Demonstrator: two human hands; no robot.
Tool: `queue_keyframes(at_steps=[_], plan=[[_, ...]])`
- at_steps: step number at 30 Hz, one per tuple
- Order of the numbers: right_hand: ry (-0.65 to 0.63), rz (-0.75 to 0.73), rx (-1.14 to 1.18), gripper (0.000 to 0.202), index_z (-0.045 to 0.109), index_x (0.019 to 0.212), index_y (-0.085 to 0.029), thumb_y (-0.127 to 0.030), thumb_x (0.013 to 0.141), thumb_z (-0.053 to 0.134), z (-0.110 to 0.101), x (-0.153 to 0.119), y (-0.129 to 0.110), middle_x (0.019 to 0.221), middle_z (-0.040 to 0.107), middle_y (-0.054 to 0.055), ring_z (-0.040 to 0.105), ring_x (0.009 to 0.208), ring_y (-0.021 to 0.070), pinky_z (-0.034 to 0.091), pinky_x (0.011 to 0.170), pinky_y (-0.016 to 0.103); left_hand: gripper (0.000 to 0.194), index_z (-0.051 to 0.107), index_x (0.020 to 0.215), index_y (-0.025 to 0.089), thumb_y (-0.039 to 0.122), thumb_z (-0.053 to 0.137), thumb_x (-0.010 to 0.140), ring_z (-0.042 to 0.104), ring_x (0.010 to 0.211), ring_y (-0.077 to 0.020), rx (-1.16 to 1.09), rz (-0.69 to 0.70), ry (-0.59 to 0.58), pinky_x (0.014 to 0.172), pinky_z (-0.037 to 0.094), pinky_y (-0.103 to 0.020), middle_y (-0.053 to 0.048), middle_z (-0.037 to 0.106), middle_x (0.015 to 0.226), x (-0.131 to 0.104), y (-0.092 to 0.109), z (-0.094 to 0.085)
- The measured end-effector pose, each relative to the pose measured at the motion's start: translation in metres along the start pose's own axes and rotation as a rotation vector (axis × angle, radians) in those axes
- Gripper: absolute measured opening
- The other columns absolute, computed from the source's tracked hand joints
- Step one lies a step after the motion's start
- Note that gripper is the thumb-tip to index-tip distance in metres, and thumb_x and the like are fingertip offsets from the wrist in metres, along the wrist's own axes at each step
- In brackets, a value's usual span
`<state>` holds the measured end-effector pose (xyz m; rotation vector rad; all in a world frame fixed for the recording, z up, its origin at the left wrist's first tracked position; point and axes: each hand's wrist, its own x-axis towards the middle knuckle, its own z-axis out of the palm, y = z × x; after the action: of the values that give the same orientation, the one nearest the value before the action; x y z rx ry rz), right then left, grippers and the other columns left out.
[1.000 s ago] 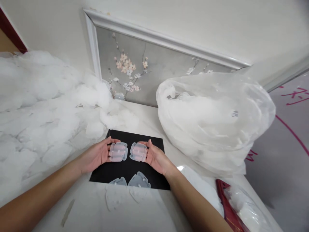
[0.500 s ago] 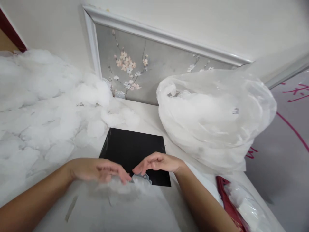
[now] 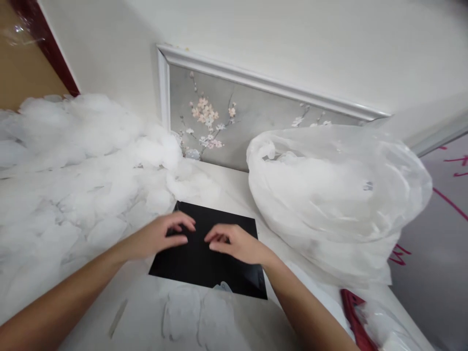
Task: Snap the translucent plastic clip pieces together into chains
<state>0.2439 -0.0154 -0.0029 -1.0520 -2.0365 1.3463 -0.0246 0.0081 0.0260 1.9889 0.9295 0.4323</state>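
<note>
My left hand (image 3: 161, 236) hovers over the left part of a flat black sheet (image 3: 204, 268), thumb and fingers apart with nothing between them. Facing it, my right hand (image 3: 234, 242) hangs over the sheet's right half, its fingers curled loosely and parted from the thumb; I see nothing in it. Thin, translucent white pieces (image 3: 197, 317) lie in overlapping rows on the table just in front of the sheet. One small clear piece (image 3: 222, 286) rests on the sheet's near edge.
A large heap of filmy white pieces (image 3: 91, 195) spreads over the left side. On the right stands a big translucent plastic bag (image 3: 329, 195) full of white material. A red object (image 3: 356, 317) lies at the lower right, beside a whiteboard (image 3: 438, 273). A framed blossom panel (image 3: 248, 117) is behind.
Both hands have lifted away from the white pieces at the sheet's near edge and moved back over the black sheet. Their fingers have drawn apart. The camera view has shifted slightly.
</note>
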Motion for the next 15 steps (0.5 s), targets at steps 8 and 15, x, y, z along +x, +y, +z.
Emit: queue_keyframes(at_steps=[8, 15], plan=[[0.340, -0.092, -0.711, 0.065, 0.040, 0.144, -0.015, -0.022, 0.084, 0.066, 0.023, 0.129, 0.011, 0.151, 0.039, 0.021, 0.035, 0.140, 0.0349, 0.030, 0.111, 0.054, 0.040, 0.059, 0.121, 0.023, 0.026, 0.062, 0.081, 0.051, 0.109, -0.0358, 0.604, -0.120, 0.568, 0.097, 0.040, -0.050, -0.012, 0.057, 0.113, 0.015, -0.060, -0.021], [0.330, -0.207, -0.839, 0.041, 0.055, 0.133, -0.023, -0.011, 0.097, 0.039, 0.020, 0.144, 0.003, 0.136, 0.060, 0.011, 0.057, 0.121, 0.0254, 0.039, 0.102, 0.041, 0.014, 0.063, 0.096, 0.025, 0.026, 0.054, 0.086, 0.057, 0.100, -0.0327, 0.467, -0.123, 0.700, 0.093, 0.042, -0.046, -0.008, 0.062, 0.096, 0.009, -0.040, -0.029]])
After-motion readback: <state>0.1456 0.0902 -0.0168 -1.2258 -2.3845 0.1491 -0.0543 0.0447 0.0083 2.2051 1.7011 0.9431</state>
